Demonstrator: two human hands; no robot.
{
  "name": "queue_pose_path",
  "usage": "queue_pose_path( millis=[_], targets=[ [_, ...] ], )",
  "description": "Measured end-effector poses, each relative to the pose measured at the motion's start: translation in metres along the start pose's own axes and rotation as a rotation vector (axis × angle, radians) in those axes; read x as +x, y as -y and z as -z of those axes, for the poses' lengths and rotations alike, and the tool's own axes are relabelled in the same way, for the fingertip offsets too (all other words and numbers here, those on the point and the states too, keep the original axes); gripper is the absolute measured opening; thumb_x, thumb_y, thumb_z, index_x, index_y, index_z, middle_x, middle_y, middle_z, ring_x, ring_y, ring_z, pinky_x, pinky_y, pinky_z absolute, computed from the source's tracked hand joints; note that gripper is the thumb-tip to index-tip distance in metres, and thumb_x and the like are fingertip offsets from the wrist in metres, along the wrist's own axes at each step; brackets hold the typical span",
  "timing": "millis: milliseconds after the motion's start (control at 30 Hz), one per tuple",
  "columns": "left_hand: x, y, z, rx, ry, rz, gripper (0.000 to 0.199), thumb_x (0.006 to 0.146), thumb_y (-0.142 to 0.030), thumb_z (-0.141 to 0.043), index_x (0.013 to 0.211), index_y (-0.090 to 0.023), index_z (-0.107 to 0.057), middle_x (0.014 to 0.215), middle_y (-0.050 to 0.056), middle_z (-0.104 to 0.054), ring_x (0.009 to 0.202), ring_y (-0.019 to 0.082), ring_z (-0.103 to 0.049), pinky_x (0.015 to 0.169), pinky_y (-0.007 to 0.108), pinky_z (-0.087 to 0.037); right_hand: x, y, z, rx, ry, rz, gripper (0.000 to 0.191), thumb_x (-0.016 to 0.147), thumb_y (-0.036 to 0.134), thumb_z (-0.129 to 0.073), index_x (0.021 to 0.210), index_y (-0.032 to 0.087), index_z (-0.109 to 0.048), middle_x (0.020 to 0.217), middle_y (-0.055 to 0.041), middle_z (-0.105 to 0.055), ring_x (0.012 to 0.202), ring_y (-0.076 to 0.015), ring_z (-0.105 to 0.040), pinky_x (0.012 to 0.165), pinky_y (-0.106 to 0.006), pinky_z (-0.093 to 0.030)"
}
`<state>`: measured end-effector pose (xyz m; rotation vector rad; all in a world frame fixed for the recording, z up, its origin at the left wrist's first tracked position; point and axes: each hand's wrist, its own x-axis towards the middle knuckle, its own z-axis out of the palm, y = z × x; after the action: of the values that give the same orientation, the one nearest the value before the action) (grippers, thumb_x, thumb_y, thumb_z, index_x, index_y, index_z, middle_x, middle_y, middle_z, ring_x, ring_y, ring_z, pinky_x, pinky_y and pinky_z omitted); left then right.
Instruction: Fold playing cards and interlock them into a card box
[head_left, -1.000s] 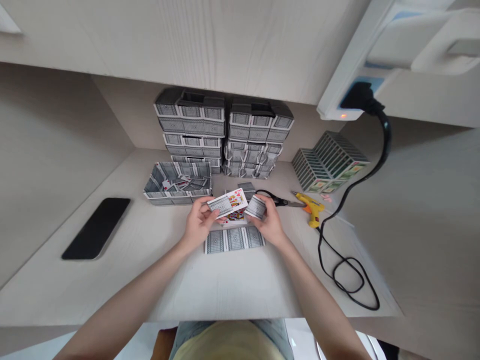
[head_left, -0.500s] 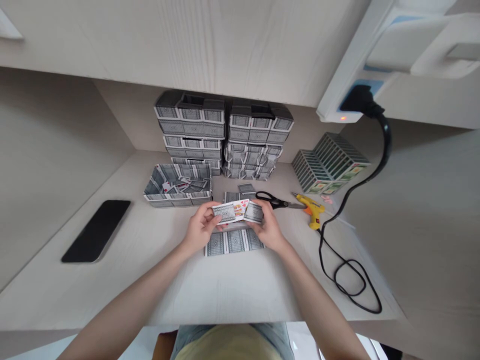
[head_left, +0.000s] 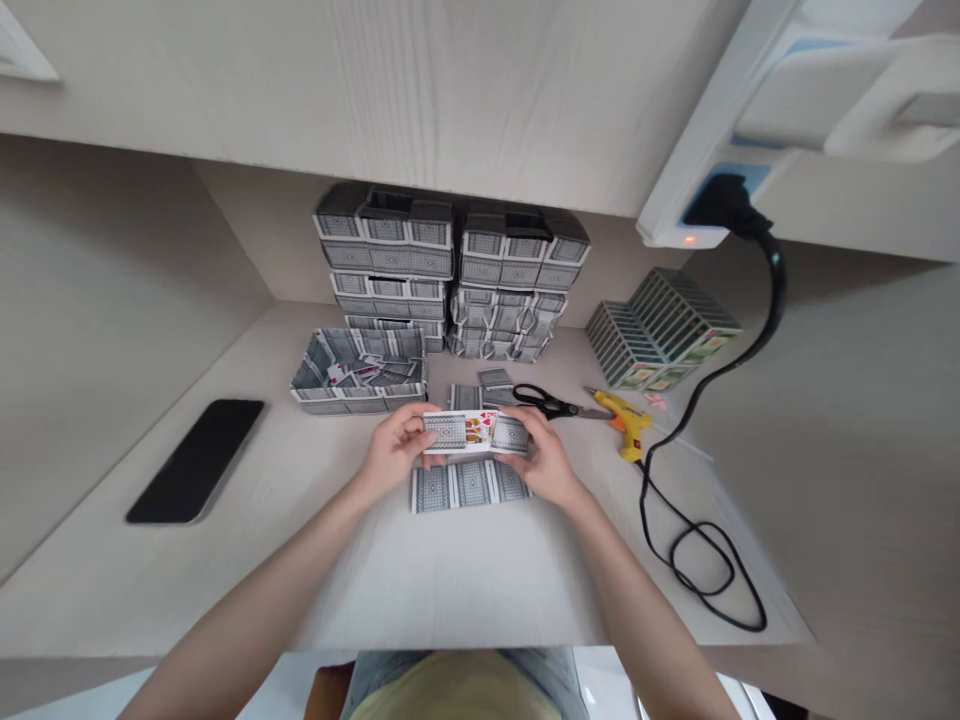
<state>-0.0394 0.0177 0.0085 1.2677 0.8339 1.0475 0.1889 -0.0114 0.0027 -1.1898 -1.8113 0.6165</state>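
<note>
Between my hands a strip of playing cards [head_left: 477, 430] is held level, patterned backs at both ends and a red-suited picture face in the middle. My left hand [head_left: 396, 440] pinches its left end, thumb in front. My right hand [head_left: 541, 458] grips the folded card piece [head_left: 511, 434] at the right end. Just below, a row of joined cards [head_left: 471, 486] lies back side up on the desk. Behind the strip are more card pieces [head_left: 466, 396], partly hidden by it.
An open card-made box [head_left: 358, 406] with loose pieces stands left; stacked card boxes [head_left: 390, 262] rise behind. Black-handled scissors [head_left: 551, 403], a yellow glue gun [head_left: 628, 428] and its looping black cable [head_left: 679, 570] lie right. Green-edged card stacks [head_left: 660, 330] sit back right, a phone [head_left: 196, 462] far left.
The right-hand card piece was tilted against the strip; now it lies in line with the rest. The strip has dropped slightly and straightened. Both hands keep their hold.
</note>
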Motion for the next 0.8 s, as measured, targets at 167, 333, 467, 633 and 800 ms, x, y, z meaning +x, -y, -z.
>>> queue_pose_path(
  millis=[167, 333, 467, 633, 800],
  targets=[
    [0.001, 0.002, 0.003, -0.011, 0.034, 0.033, 0.034, 0.071, -0.028, -0.063, 0.099, -0.016, -0.049, 0.068, 0.000, -0.065, 0.048, 0.015, -0.062, 0.037, 0.020, -0.043, -0.001, -0.004, 0.003, 0.025, 0.021, 0.022, 0.052, 0.067, 0.021, -0.067, 0.116, 0.028, -0.050, 0.112, -0.0078, -0.052, 0.104, -0.0250, -0.051, 0.086, -0.040, -0.043],
    [0.002, 0.003, 0.005, -0.008, 0.036, 0.050, 0.034, 0.070, -0.029, -0.064, 0.098, -0.017, -0.049, 0.068, 0.000, -0.065, 0.047, 0.016, -0.062, 0.036, 0.021, -0.044, -0.003, -0.003, 0.004, 0.012, 0.022, 0.022, 0.053, 0.066, 0.020, -0.067, 0.115, 0.027, -0.050, 0.111, -0.0079, -0.053, 0.105, -0.0247, -0.050, 0.088, -0.040, -0.042],
    [0.001, 0.003, 0.005, -0.017, 0.050, 0.057, 0.034, 0.070, -0.029, -0.064, 0.097, -0.016, -0.050, 0.067, 0.001, -0.065, 0.047, 0.016, -0.062, 0.036, 0.021, -0.045, -0.004, 0.002, 0.005, -0.041, 0.050, 0.037, 0.057, 0.068, 0.020, -0.065, 0.121, 0.027, -0.046, 0.115, -0.0081, -0.052, 0.107, -0.0248, -0.048, 0.090, -0.041, -0.041],
    [0.001, 0.005, 0.004, -0.012, 0.061, 0.073, 0.035, 0.070, -0.030, -0.064, 0.099, -0.017, -0.049, 0.068, 0.001, -0.065, 0.048, 0.016, -0.062, 0.036, 0.021, -0.045, -0.004, 0.005, 0.006, -0.069, 0.087, 0.042, 0.062, 0.069, 0.029, -0.067, 0.126, 0.029, -0.043, 0.117, -0.0075, -0.050, 0.106, -0.0236, -0.049, 0.090, -0.038, -0.042],
    [0.001, 0.003, 0.004, 0.009, 0.041, 0.068, 0.036, 0.069, -0.030, -0.064, 0.099, -0.016, -0.049, 0.067, 0.000, -0.065, 0.047, 0.016, -0.062, 0.036, 0.021, -0.044, -0.004, 0.006, 0.006, -0.104, 0.075, 0.035, 0.065, 0.065, 0.039, -0.070, 0.124, 0.030, -0.044, 0.114, -0.0067, -0.053, 0.104, -0.0235, -0.052, 0.091, -0.038, -0.042]
  ],
)
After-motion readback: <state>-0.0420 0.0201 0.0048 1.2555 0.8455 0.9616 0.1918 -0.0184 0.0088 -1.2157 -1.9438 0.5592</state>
